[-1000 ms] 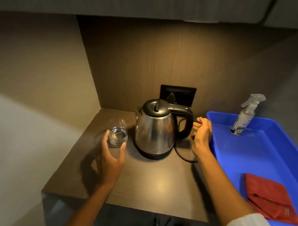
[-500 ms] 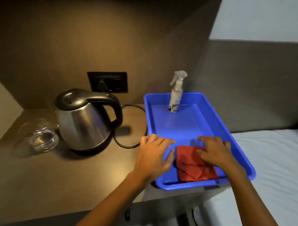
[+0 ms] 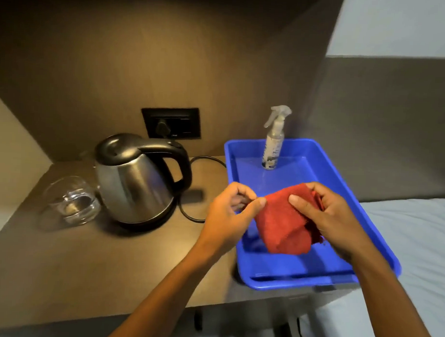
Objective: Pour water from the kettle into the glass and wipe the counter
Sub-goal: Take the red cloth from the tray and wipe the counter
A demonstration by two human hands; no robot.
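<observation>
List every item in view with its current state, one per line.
Kettle: upright on its base, lid shut.
Glass: on the counter, holding some water.
Cloth: lifted above the tray, gripped by both hands.
Spray bottle: upright in the tray's far end.
Tray: on the counter's right end.
Left hand: pinching the cloth's edge.
Right hand: gripping the cloth.
Cord: looped behind the kettle.

Spray bottle (image 3: 273,147) label print blurred; no text legible.

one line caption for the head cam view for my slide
Both hands lift a red cloth above the blue tray, beside kettle and glass.
</observation>
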